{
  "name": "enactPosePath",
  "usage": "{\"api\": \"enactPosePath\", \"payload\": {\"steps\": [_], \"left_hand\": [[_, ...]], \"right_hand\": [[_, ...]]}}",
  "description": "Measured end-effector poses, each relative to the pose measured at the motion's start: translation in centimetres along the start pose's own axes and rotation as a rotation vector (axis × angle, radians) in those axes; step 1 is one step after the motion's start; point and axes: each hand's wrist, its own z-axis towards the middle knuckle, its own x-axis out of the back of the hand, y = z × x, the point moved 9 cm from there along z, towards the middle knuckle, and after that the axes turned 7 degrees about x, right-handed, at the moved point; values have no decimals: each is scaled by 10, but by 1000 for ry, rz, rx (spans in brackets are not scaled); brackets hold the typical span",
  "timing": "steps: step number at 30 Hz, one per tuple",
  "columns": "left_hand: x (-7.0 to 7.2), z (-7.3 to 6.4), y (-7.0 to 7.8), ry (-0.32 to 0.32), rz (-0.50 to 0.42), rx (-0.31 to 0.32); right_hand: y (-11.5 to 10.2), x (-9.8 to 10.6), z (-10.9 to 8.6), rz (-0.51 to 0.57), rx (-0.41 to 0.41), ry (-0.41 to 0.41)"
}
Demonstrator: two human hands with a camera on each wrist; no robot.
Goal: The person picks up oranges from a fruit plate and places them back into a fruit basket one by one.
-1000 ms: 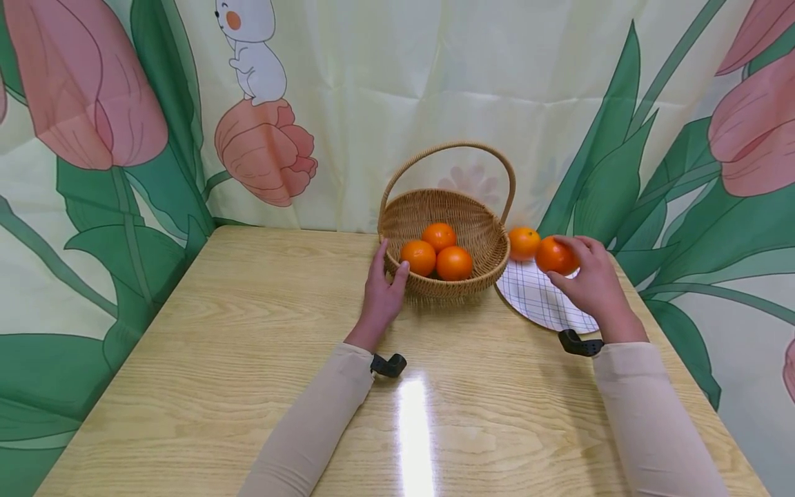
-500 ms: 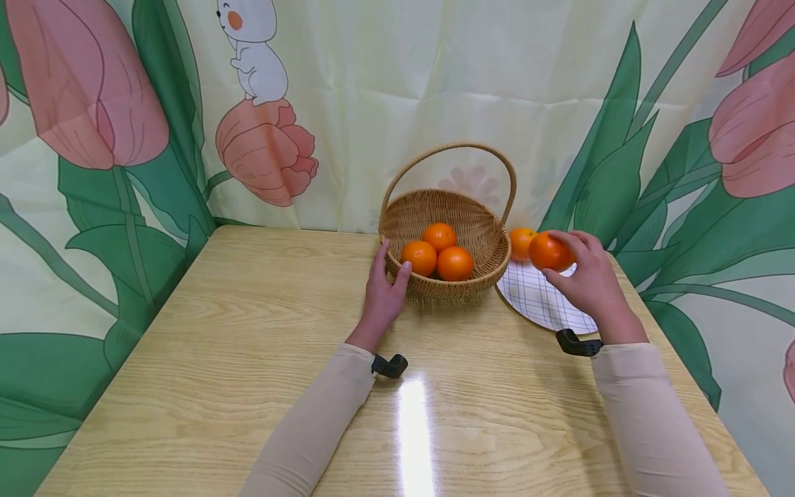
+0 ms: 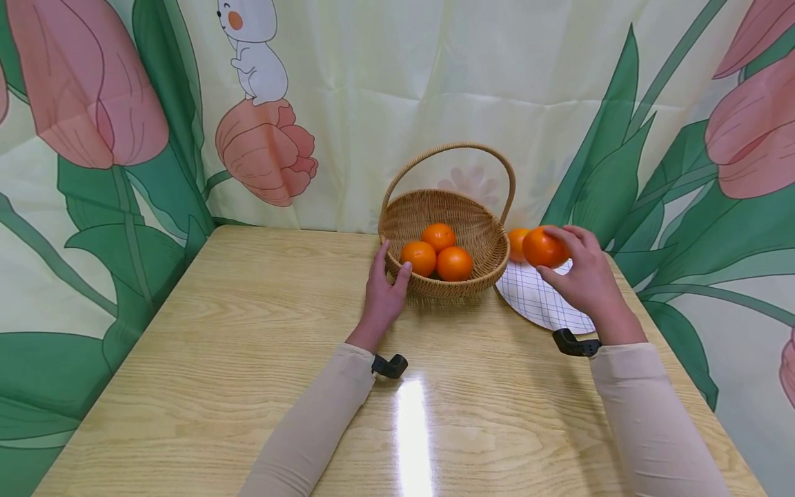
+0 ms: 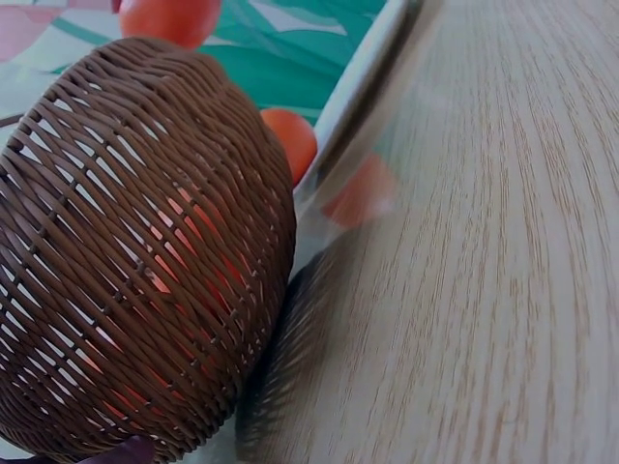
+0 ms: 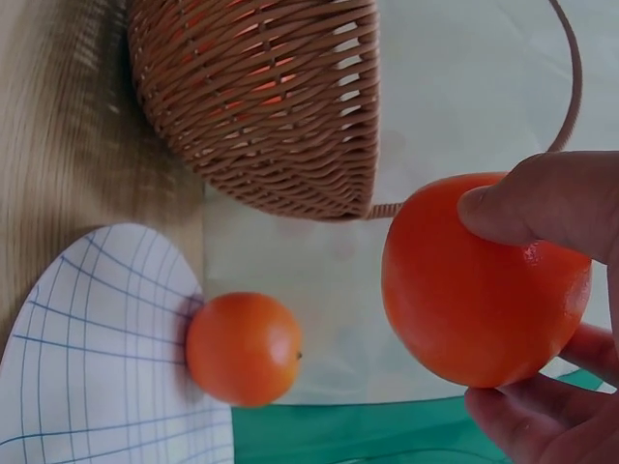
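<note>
My right hand holds an orange between thumb and fingers, raised above the plate. In the right wrist view the thumb presses one side of this orange and the fingertips the other. A second orange rests on the round plate with its blue-check pattern, partly hidden in the head view. At the table's back stands a wicker basket with a tall arched handle, three oranges inside. My left hand grips its front-left rim, the thumb over the edge and the fingers along the side.
The wooden table ends at a hanging curtain printed with tulips and a white animal, close behind the basket. The plate lies near the table's right edge, just right of the basket.
The orange in my right hand has risen and shifted left toward the basket, now covering more of the orange behind it. My left hand and the basket have stayed put.
</note>
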Motion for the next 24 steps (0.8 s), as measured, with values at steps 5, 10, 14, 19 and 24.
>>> {"api": "enactPosePath", "payload": {"steps": [5,10,14,19,24], "left_hand": [[0,0,0,-3,-6,0],[0,-1,1,-5,-10,-1],[0,-1,2,-5,-9,5],[0,-2,2,0,-6,11],[0,-1,0,2,-5,7]], "right_hand": [[-9,2,1,9,23,7],[-17,3,4,8,51,15],[-24,4,6,20,75,24],[-32,4,8,33,104,31],[-39,2,9,49,133,32]]}}
